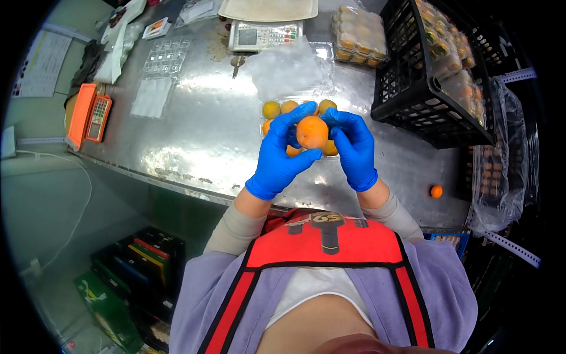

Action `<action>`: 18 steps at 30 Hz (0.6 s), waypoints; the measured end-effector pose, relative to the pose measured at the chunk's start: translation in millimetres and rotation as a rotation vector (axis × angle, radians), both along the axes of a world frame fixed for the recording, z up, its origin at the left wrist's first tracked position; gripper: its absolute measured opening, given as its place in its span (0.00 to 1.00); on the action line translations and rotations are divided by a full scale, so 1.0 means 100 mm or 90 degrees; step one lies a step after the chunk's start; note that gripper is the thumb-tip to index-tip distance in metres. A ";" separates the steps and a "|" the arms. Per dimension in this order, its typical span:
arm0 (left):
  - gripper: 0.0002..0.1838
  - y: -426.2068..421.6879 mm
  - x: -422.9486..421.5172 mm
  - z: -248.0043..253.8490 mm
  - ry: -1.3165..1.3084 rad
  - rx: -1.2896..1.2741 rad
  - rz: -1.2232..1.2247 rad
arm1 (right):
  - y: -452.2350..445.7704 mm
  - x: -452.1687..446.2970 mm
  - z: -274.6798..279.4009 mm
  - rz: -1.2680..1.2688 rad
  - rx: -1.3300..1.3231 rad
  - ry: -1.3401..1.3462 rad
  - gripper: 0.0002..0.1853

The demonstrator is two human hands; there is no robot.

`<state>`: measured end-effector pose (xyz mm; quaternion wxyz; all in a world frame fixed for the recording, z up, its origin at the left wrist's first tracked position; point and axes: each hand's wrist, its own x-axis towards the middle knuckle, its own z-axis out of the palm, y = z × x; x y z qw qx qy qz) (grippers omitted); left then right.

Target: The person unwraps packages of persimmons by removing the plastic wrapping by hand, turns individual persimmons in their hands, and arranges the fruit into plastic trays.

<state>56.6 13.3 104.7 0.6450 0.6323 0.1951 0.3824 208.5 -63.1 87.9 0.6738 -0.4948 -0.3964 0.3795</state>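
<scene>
A round orange fruit point(312, 132) is held up between my two blue-gloved hands. My left hand point(282, 154) curls around its left side, with the thumb below and the fingers above. My right hand point(352, 147) has its bent fingers and thumb against the fruit's right side. Beneath the hands lies a clear plastic tray point(263, 131) with several yellow-orange fruits point(271, 110) in it, partly hidden by my hands. The tray's clear lid point(324, 53) stands folded back behind it, with a crumpled translucent sheet point(286, 69) on top.
A scale point(265, 36) with a pale pan stands at the back, and an orange scale point(89, 115) at the left. Filled fruit packs point(361, 35) sit beside a black crate point(407, 100) on the right. One loose orange fruit point(436, 191) lies near the table's right front.
</scene>
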 end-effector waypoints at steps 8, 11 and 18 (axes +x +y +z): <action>0.36 -0.01 0.03 0.03 0.122 0.152 0.078 | 0.08 -0.04 0.18 -0.018 -0.028 -0.136 0.12; 0.36 -0.02 0.07 0.02 0.123 0.184 0.091 | 0.17 -0.04 0.15 -0.050 -0.035 -0.152 0.09; 0.37 0.01 0.09 -0.01 0.100 0.157 0.103 | 0.27 -0.01 0.17 -0.011 -0.023 0.005 0.06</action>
